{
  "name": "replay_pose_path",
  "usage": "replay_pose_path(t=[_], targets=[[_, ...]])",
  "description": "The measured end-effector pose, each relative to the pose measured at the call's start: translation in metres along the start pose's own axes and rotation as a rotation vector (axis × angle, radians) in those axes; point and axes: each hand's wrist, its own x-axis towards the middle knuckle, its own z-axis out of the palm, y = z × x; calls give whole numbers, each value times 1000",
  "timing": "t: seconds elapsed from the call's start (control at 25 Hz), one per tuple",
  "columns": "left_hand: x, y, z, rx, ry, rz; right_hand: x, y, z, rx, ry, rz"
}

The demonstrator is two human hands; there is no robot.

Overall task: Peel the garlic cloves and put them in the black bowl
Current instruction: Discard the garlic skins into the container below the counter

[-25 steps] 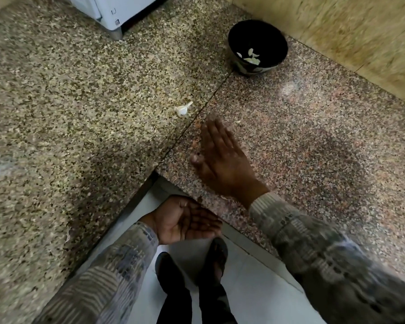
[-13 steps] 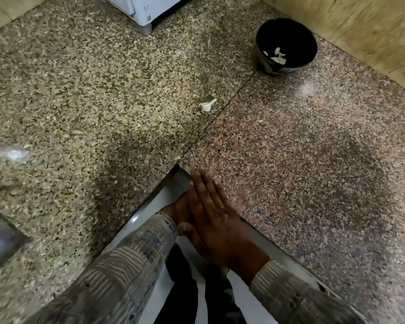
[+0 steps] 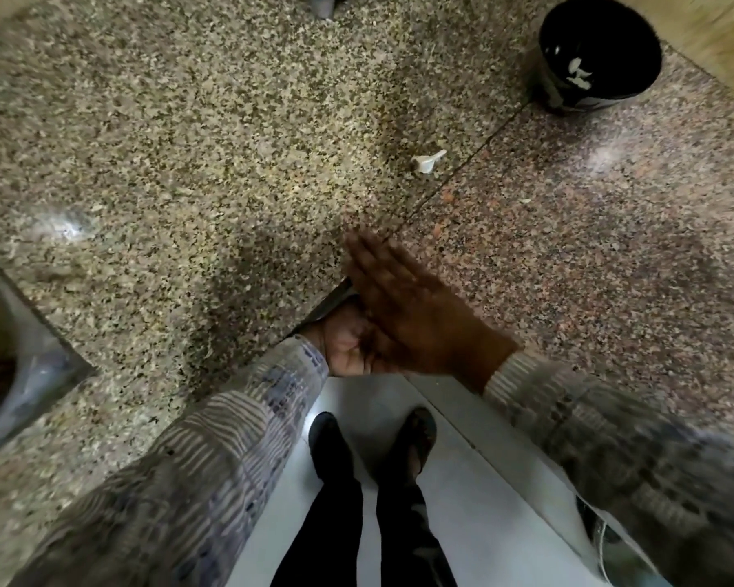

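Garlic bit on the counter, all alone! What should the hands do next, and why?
Probably the right hand should reach forward and pick up the white garlic piece. That hand is flat and holds nothing, and the piece lies alone on the counter, apart from the black bowl, which holds a few white pieces. The left hand is mostly hidden under the right.

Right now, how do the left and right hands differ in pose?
The right hand is flat, palm down, fingers straight, over the counter edge; the left hand lies palm up beneath it. The right hand is motion-blurred; the left hand is sharper, partly covered. Both look open.
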Motion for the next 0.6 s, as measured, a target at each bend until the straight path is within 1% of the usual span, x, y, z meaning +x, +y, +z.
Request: replay_pose_path(t=[0.04, 0.08, 0.12, 0.16, 0.2, 0.24, 0.28, 0.32, 0.36, 0.44, 0.48, 0.52, 0.6], targets=[[-1, 3, 1, -80, -84, -18, -17, -13, -1, 32, -7, -33], [2, -8, 4, -64, -208, 127, -34, -27, -2, 79, -7, -59], [6, -13, -7, -195, -403, 39, -50, -40, -2, 148, -8, -79], [11, -16, -6, -371, -518, -47, -63, -48, -3, 229, -2, -84], [13, -15, 2, -322, -351, -138, -73, -54, -4, 318, 4, -60], [12, -15, 7, -119, -209, -33, -79, -56, -3, 423, 10, -19], [11, -17, 7, -64, -183, -137, -81, -55, -3, 561, 32, 42], [8, -20, 3, -58, -145, -123, -80, -54, -5, 759, 74, 117], [2, -21, -5, -107, -143, -71, -77, -55, -11, 1015, 150, 208], [-1, -24, 8, -162, -83, -63, -63, -56, -33, 1549, 357, 488], [-2, -26, 13, -167, -54, -54, -58, -54, -43, 1764, 428, 631], [-4, -30, 17, -187, -50, -43, -55, -52, -50, 1942, 455, 738], [-15, -38, 18, -237, -15, -2, -51, -47, -60, 2208, 458, 818]])
